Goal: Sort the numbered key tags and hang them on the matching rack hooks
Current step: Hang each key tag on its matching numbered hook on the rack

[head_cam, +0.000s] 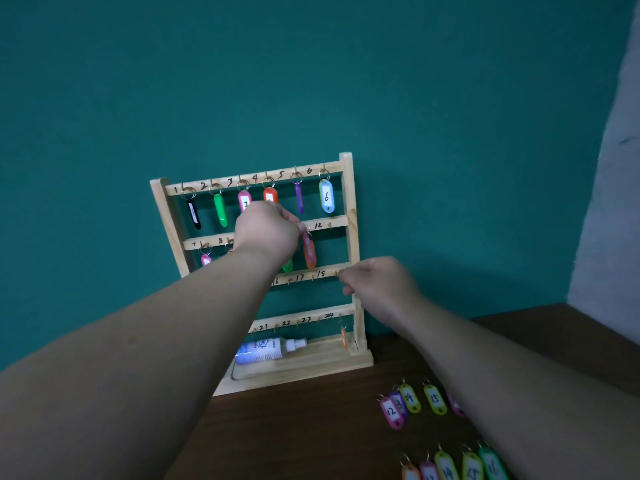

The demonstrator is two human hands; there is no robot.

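A wooden key rack (349,188) with four numbered hook rails stands against the teal wall. Tags 1 to 6 hang on its top rail, the blue tag 6 (326,196) at the right. My left hand (268,230) is raised in front of the second rail, fingers pinched on the ring of an orange tag (310,252) that dangles below them. My right hand (377,284) grips the rack's right post at the third rail, beside the number 18. Loose tags lie on the table at the right, among them a pink 12 (392,412) and yellow 14 (410,398) and 15 (435,399).
A white and blue tube (266,349) lies on the rack's base. One orange tag (344,337) hangs under number 24 on the bottom rail. Several more tags (450,467) lie at the frame's bottom edge. The dark wooden table (294,427) meets a pale wall at the right.
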